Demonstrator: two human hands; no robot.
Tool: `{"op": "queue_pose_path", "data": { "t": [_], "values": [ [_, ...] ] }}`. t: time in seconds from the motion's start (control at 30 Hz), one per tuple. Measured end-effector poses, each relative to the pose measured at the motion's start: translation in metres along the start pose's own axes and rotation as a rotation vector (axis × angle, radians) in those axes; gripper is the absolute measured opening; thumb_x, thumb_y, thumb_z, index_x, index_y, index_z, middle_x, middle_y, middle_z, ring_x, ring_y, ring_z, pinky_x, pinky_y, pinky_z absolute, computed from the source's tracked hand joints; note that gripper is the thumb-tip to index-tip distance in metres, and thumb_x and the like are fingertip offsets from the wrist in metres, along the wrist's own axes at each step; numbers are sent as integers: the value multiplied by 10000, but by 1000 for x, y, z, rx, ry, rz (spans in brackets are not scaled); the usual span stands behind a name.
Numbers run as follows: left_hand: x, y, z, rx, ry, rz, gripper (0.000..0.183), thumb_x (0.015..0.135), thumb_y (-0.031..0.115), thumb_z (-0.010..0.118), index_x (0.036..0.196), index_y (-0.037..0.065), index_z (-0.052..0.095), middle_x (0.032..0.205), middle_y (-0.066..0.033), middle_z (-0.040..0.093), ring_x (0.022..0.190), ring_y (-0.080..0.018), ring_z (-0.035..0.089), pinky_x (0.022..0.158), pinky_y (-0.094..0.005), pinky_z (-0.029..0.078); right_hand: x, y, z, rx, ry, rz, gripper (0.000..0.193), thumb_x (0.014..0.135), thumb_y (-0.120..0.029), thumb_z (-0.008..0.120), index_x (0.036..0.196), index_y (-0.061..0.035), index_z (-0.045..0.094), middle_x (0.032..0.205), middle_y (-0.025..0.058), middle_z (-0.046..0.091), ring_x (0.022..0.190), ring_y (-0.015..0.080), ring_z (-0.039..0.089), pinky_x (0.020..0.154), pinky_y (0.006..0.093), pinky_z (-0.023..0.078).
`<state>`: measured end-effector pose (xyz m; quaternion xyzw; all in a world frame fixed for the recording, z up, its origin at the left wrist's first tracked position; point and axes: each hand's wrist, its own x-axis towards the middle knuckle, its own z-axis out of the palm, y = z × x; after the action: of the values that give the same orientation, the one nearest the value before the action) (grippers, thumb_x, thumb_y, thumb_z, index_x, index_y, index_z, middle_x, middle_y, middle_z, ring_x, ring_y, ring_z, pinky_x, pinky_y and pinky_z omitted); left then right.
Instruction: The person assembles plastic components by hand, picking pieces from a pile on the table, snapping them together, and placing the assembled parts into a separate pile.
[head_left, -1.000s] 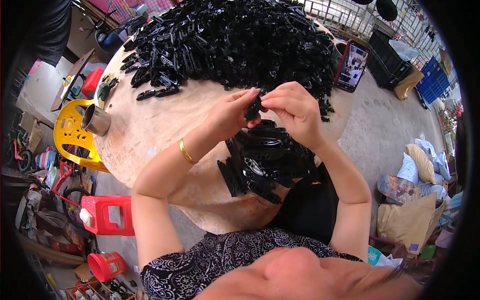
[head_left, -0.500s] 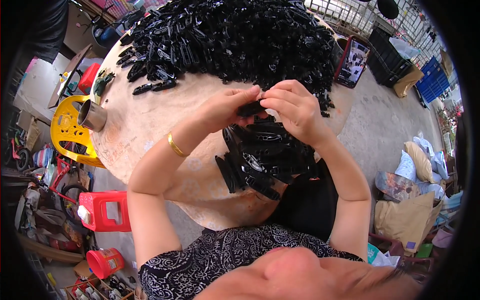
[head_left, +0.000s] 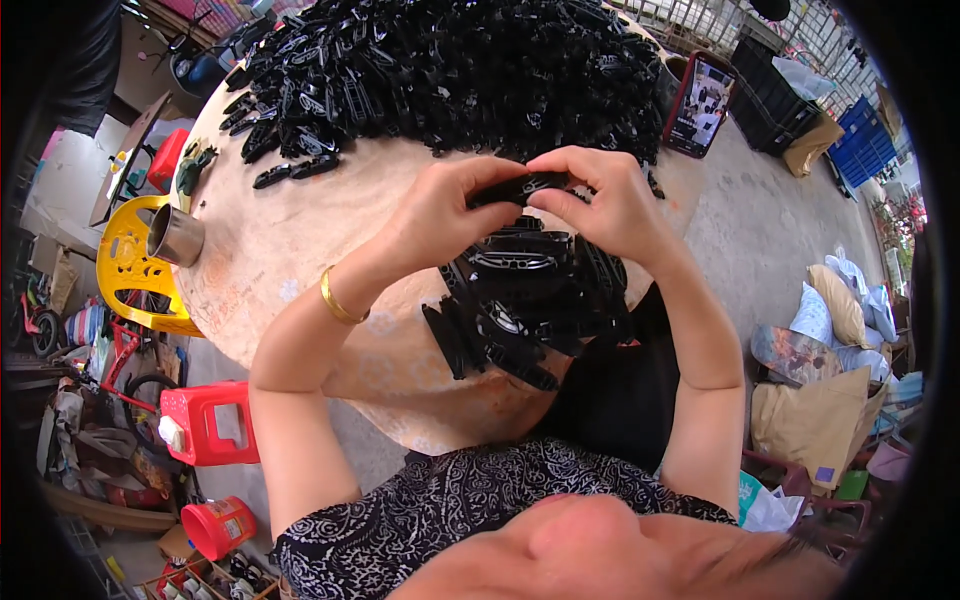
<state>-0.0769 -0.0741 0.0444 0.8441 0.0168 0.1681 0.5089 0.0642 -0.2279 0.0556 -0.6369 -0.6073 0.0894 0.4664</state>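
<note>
Head view: round table (head_left: 290,215), its pale surface leaving room left of the hands; black pile (head_left: 450,70) lay along the far side, metal cup (head_left: 180,236) stood at the left edge, black stack (head_left: 515,300) near side. Left hand (head_left: 440,210), right hand (head_left: 610,200): narrowed, pinching one black part (head_left: 515,189) between pile and stack.
</note>
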Motion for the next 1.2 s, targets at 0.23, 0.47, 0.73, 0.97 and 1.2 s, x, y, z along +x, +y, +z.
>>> {"op": "queue_pose_path", "data": {
  "t": [0.23, 0.47, 0.73, 0.97, 1.2],
  "values": [
    [-9, 18, -7, 382, -441, 167, 328, 785, 129, 671, 1102, 58, 628, 997, -127, 648, 889, -270, 614, 804, -328, 489, -6, 28, -34, -238, -296, 308, 231, 807, -175, 660, 983, -26, 643, 745, 82, 658, 699, 160, 623, 628, 294, 485],
    [29, -60, -39, 662, 281, 96, 237, 795, 123, 676, 1006, 22, 643, 892, -118, 634, 786, -206, 616, 681, -306, 515, -17, 70, 2, -671, -131, 6, 75, 740, -74, 612, 799, -30, 605, 784, 112, 597, 733, 309, 606, 651, 413, 490],
    [60, -99, -75, 1217, 471, -273, 449, 835, 430, 608, 939, -6, 648, 969, -149, 596, 967, -312, 547, 798, -400, 476, 0, 58, 11, -207, 114, -34, 201, 780, 8, 600, 978, -11, 629, 809, 123, 618, 756, 238, 637, 670, 315, 522],
    [75, -94, -79, 1195, 418, -475, 251, 795, 204, 570, 915, -7, 636, 1022, -156, 608, 1004, -338, 536, 799, -420, 499, 1, 62, 7, 646, 191, 379, 168, 835, 2, 624, 990, 65, 609, 866, 102, 660, 773, 137, 651, 716, 244, 545],
    [57, -103, -73, 1240, 628, -254, 217, 780, 175, 560, 904, 13, 635, 958, -128, 629, 932, -314, 578, 783, -416, 495, -5, 60, 10, 590, 223, 346, 159, 834, -11, 643, 975, 56, 618, 837, 94, 666, 750, 129, 647, 694, 236, 543]
  ]
}}
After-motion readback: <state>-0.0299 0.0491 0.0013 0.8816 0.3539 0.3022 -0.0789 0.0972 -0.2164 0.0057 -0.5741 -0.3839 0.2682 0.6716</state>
